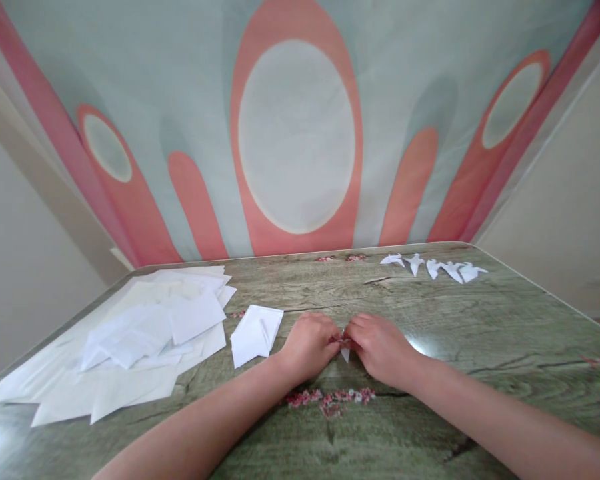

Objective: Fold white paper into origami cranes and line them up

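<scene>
A fine fold or crease seemed to be the step in hand. The small folded paper (pixel 345 355) was raised just over the tabletop (pixel 485 320), well to the right of the paper pile (pixel 200 317), with only a pointed white tip showing below the fingers. The left hand (pixel 309 341) had its thumb and forefinger drawn together on the side of the piece toward the pile; the right hand (pixel 380 343) pinched it from the side away from the pile. Both grips looked closed to the thickness of the paper, though the fingers hid most of the piece, so its exact shape could not be told.

Just beside the pile's right edge lay a white folded sheet (pixel 250 333); whether it was one layer or several was unclear. Farther back and well to the right of the pile, five folded paper figures (pixel 433 268) lay in a row, close together.

The next move, judging by the pinch, called for light fingertip pressure, with one hand steadying the paper while the other worked its edge, so that the thin tip did not bend.
</scene>
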### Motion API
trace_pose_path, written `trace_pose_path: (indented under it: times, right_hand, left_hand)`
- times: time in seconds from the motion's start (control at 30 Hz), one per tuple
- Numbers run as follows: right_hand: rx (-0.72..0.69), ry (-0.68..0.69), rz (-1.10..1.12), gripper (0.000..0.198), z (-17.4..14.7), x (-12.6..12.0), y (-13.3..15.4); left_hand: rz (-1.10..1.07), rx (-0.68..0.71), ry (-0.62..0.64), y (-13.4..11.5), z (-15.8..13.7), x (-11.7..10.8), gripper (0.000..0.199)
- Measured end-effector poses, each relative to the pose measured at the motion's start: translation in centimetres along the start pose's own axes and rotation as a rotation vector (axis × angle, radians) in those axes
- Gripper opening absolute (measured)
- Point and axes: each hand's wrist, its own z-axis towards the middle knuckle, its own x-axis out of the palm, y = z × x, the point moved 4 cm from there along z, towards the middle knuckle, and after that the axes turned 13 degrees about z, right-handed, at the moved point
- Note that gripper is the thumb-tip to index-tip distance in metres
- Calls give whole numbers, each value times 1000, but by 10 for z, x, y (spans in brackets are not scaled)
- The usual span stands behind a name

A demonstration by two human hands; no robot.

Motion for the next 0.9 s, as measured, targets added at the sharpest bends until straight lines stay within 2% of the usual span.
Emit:
trace_pose_path:
  times: [0.23,0.47,0.7,0.9]
  right_hand:
    - [2,-89,88,11,-5,0,-3]
    - [13,-1,47,8,3,-1,-1]
    - [68,68,84,9,6,-4,-3]
    - [98,47,137,10,1,-5,-4]
  left_hand:
    - [12,-22,14,5,-1,-1,8]
    - [-79,-16,12,14,-2,3,8]
    - [-67,50,24,11,-1,3,11]
    - [-59,8,45,10,-1,3,11]
